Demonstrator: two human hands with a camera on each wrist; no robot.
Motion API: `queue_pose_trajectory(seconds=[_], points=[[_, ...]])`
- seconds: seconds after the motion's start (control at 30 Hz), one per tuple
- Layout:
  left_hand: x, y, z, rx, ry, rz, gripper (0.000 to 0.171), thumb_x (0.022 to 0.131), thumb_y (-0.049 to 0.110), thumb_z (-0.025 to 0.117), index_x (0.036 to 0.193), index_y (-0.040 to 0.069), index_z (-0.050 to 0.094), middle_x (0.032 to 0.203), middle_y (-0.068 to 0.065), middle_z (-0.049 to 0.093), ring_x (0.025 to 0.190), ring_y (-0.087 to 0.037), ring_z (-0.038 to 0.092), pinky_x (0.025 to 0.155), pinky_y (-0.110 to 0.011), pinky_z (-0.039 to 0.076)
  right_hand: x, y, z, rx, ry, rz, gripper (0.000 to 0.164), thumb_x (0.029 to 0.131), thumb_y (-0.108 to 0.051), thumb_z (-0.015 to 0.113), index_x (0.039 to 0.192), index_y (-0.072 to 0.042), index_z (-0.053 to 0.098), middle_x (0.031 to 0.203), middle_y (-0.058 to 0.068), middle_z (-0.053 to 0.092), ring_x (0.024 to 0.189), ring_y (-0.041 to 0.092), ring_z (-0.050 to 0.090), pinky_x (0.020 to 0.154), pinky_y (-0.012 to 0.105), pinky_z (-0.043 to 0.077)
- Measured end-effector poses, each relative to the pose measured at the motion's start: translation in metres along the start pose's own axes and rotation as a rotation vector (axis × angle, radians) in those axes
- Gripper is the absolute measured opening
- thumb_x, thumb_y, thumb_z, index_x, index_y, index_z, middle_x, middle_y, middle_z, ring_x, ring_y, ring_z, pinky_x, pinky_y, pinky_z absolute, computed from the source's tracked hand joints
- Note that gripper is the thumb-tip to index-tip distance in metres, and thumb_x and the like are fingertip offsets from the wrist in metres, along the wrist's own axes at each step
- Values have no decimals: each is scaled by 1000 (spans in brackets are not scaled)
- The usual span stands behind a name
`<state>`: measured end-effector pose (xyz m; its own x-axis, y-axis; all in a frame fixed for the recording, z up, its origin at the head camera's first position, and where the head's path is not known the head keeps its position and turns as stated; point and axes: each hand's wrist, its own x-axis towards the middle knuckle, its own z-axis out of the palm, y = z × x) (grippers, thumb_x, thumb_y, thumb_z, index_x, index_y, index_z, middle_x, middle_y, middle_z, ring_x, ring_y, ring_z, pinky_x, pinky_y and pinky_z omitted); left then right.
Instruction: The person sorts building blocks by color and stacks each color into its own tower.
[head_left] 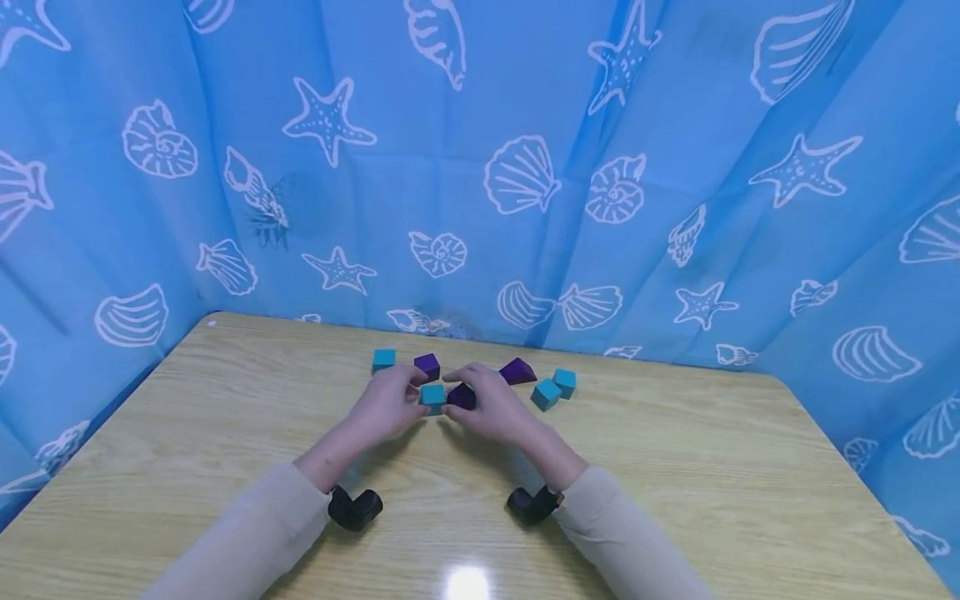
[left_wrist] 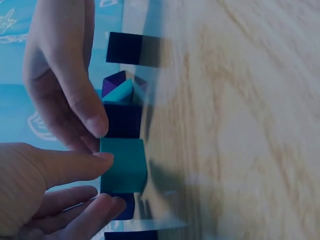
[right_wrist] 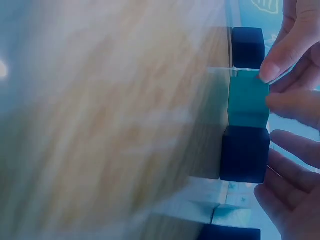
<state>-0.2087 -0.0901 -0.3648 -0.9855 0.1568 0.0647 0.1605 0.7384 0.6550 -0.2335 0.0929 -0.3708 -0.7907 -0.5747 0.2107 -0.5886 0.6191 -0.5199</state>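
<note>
In the head view, a teal cube (head_left: 432, 398) stands between my two hands on the table. My left hand (head_left: 386, 404) holds it from the left; the left wrist view has the thumb on the teal cube (left_wrist: 123, 165) and fingertips at its side. Right beside it is a dark purple block (head_left: 462, 397), with the thumb and fingers of my right hand (head_left: 493, 406) curved around it. In the right wrist view the purple block (right_wrist: 245, 155) adjoins the teal cube (right_wrist: 249, 102), and the right thumb reaches the teal one's edge. How firmly the right fingers grip is unclear.
Behind the left hand are another teal cube (head_left: 384, 359) and a purple block (head_left: 427, 367). Past the right hand lie a purple wedge-like block (head_left: 517, 372) and two teal cubes, the nearer one (head_left: 546, 394) touching or almost touching the farther (head_left: 565, 382). A blue curtain (head_left: 465, 208) hangs behind the table.
</note>
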Motion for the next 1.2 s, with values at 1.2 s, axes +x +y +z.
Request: queue_pose_trajectory(seconds=[1.2], points=[[-4, -2, 8, -254, 122, -22, 32, 79, -1, 75, 110, 3, 68, 103, -13, 70, 93, -27, 69, 78, -32, 59, 2, 1, 1, 137, 72, 95, 30, 85, -21, 74, 113, -12, 69, 115, 5, 68, 115, 24, 59, 99, 44, 48]])
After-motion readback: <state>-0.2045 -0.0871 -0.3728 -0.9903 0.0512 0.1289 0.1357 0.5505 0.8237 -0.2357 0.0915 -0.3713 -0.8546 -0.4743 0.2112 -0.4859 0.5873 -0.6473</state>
